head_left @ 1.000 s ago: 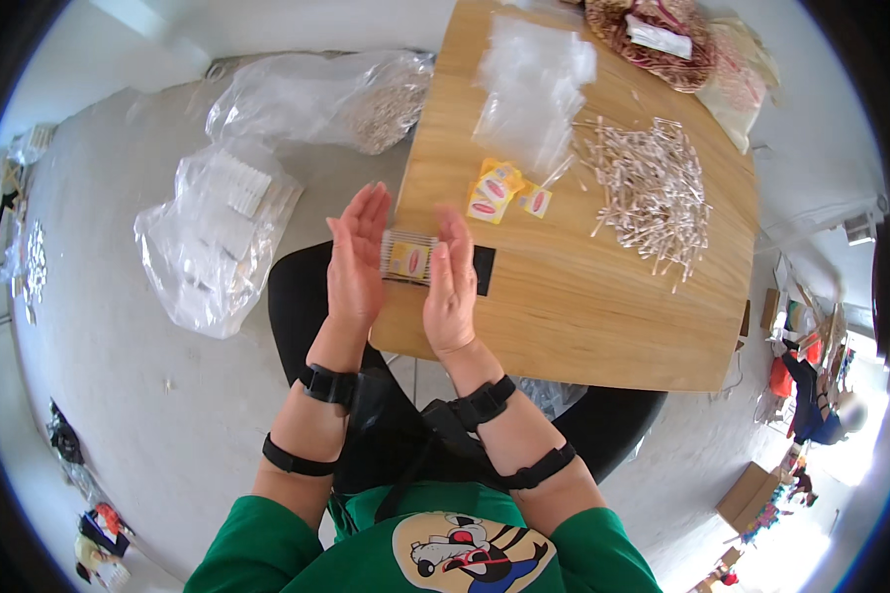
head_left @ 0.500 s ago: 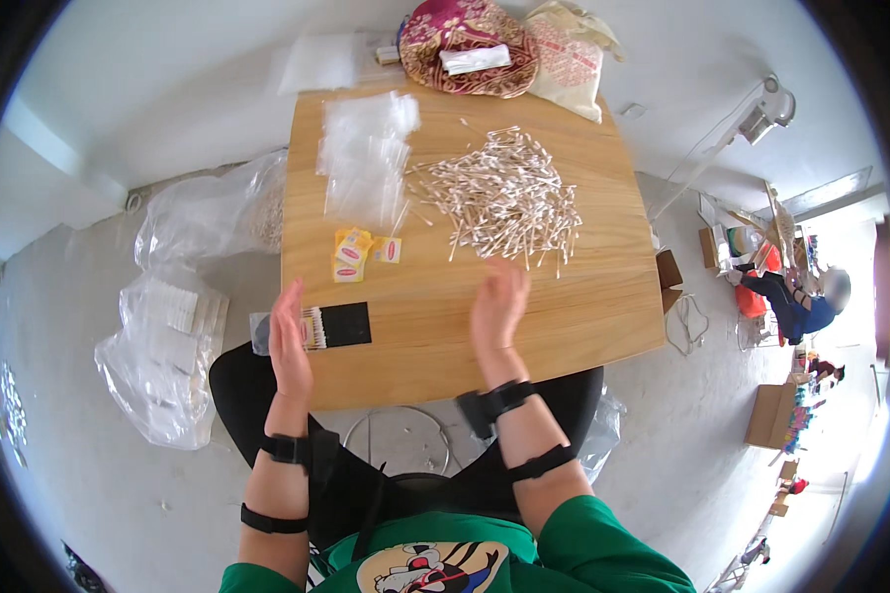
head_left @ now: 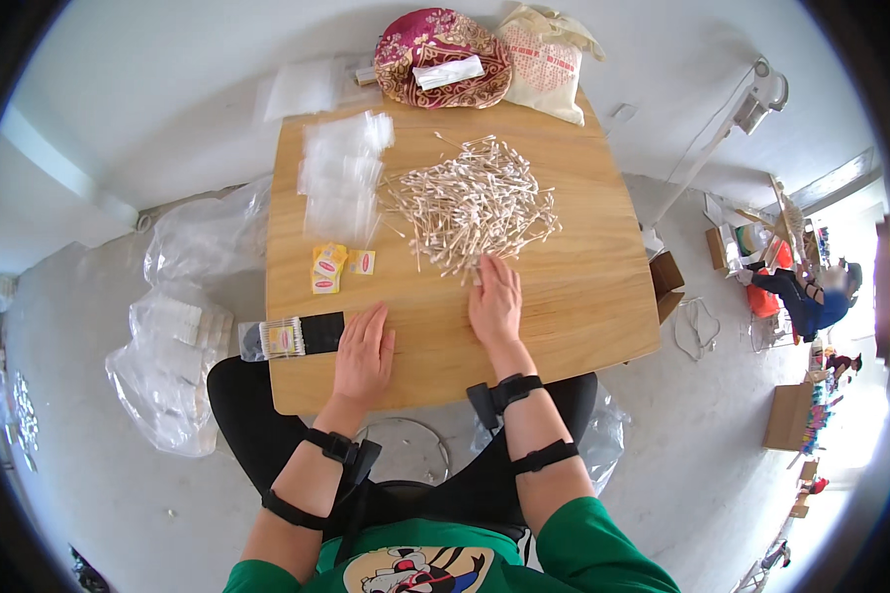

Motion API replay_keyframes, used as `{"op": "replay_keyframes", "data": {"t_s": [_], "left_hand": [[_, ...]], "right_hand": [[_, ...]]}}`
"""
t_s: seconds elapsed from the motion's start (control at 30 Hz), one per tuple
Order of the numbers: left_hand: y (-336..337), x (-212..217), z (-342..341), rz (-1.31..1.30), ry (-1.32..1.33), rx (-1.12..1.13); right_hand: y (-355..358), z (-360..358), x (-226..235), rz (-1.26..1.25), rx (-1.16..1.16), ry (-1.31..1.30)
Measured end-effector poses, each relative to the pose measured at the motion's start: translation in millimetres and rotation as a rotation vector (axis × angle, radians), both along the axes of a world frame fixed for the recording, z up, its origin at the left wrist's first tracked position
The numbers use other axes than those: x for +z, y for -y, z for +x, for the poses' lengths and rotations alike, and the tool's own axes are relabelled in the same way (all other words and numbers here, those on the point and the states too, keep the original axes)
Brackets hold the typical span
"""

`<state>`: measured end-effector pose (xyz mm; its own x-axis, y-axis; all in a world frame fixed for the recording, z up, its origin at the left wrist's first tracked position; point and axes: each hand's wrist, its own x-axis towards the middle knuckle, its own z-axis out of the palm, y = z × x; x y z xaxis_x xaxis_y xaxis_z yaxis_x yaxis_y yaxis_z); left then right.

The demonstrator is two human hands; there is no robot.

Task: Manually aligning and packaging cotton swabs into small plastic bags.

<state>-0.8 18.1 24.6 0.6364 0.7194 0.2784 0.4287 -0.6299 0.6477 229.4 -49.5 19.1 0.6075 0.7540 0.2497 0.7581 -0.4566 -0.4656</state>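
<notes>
A loose pile of cotton swabs (head_left: 480,203) lies on the wooden table in front of me. My right hand (head_left: 496,304) is at the pile's near edge, its fingers curled and drawn together on swabs there; how many is hidden. My left hand (head_left: 364,356) rests palm down on the table with fingers stretched out and holds nothing. Beside it, at the near left, lies a black strip (head_left: 322,333). Against the strip's left end is a clear bag of lined-up swabs (head_left: 283,338) with a yellow label, jutting over the table's left edge.
Yellow and white label cards (head_left: 328,269) lie left of the pile. Behind them is a stack of clear plastic bags (head_left: 338,178). A patterned cloth hat (head_left: 443,59) and a cream cloth bag (head_left: 544,64) are at the far edge. Large plastic sacks (head_left: 173,366) stand on the floor at left.
My left hand has moved right, away from the bagged swabs, and come down flat on the table. My right hand has settled at the pile's near edge. The view has shifted slightly.
</notes>
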Motion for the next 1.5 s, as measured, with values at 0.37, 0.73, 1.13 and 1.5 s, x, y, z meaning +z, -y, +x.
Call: {"op": "replay_keyframes", "data": {"t_s": [0.37, 0.73, 1.13, 1.5], "left_hand": [[-9, -12, 21, 0.037, -0.045, 0.083], [-5, -12, 24, 0.154, -0.126, 0.037], [4, -17, -9, 0.185, 0.011, 0.118], [12, -13, 4, 0.109, 0.080, 0.151]], "right_hand": [[20, -58, 2, 0.226, 0.192, -0.175], [20, -46, 0, 0.207, 0.249, 0.019], [40, -68, 6, 0.238, 0.353, -0.004], [47, -47, 16, 0.255, 0.224, 0.058]]}}
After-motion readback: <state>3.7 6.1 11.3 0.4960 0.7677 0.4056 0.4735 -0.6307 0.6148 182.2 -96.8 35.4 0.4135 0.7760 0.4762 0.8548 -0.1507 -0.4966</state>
